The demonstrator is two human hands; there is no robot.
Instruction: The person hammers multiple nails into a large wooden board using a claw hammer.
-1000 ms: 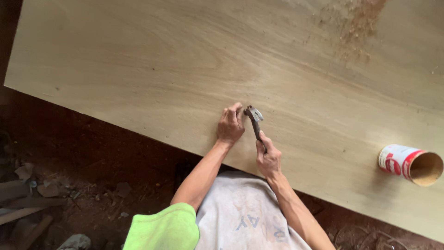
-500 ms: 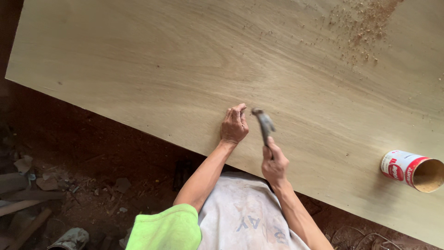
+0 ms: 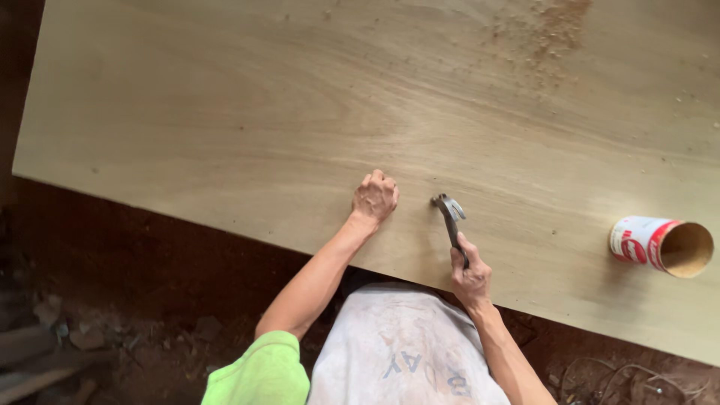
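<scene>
right hand (image 3: 470, 276) clenched on hammer (image 3: 451, 217), handle mostly hidden; left hand (image 3: 374, 198) fisted on plywood sheet (image 3: 225, 112), anything pinched there unseeable; can (image 3: 660, 246) nearby.

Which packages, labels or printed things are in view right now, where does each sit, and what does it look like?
Can: lies on its side on the plywood sheet, near the sheet's near edge, right of the right hand that holds the hammer; a cylinder with a white and red label, open end showing a tan inside.
Cloth: over the person's lap below the sheet's edge; pale grey-white with faded dark lettering.
No signs or screens.
</scene>
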